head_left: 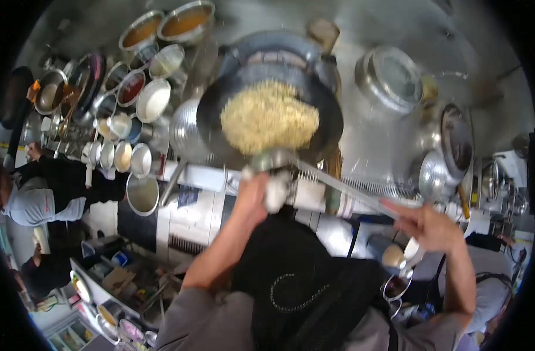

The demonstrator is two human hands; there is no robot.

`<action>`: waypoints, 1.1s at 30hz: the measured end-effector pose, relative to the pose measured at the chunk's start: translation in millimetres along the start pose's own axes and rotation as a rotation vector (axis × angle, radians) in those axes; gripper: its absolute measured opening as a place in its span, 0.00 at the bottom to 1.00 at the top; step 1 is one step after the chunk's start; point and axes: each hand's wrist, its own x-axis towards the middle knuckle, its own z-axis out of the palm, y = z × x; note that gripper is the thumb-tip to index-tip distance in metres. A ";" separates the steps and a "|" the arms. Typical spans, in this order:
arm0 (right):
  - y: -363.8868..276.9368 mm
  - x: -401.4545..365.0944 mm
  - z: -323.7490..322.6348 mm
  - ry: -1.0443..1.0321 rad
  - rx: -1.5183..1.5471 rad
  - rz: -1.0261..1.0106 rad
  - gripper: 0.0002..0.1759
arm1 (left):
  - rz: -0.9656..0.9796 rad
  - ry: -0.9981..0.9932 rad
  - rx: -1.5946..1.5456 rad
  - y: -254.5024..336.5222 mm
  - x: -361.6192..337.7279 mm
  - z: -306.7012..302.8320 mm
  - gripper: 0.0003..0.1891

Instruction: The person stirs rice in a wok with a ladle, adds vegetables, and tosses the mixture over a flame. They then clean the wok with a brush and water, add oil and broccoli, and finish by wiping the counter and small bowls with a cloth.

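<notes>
A dark wok (332, 126) holds a heap of pale yellow food (269, 117), possibly rice. At its near rim my left hand (253, 198) is closed round a white cloth (277, 193). My right hand (428, 225) grips the long metal handle of a ladle (276, 158), whose bowl lies over the wok's near edge, just above the cloth. Motion blur hides whether the cloth touches the wok's rim.
Bowls of sauce (185, 22) and a bowl of white powder (153, 100) stand left of the wok. A metal pot (390, 79) sits at the right. One person (39, 199) stands at the left, another (489, 281) at the right.
</notes>
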 end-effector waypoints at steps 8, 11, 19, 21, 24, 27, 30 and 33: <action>59.1 183.1 137.8 0.591 -0.268 0.046 0.31 | 0.150 0.133 0.117 -118.0 67.6 -80.2 0.15; 50.0 143.5 131.2 0.609 -0.209 -0.011 0.32 | 0.136 0.088 0.117 -96.9 5.2 -65.3 0.20; -18.4 55.3 32.0 0.128 0.031 0.073 0.31 | -0.036 0.163 -0.134 -21.5 -6.8 -11.8 0.11; -10.7 30.2 30.2 0.113 0.050 -0.150 0.30 | 0.021 0.116 -0.071 -4.0 -40.5 -0.4 0.11; -32.4 63.8 30.0 0.194 -0.152 0.076 0.29 | -0.099 0.185 0.088 6.8 35.1 7.2 0.09; 57.0 172.4 118.2 0.480 -0.160 0.016 0.29 | 0.009 0.124 0.213 -80.8 68.1 -74.1 0.13; 39.6 162.9 150.8 0.683 0.114 -0.176 0.32 | 0.089 -0.061 0.113 -103.0 52.2 -118.2 0.24; 6.3 128.3 161.6 0.747 0.304 -0.181 0.33 | 0.100 0.050 0.043 -75.1 32.5 -106.7 0.24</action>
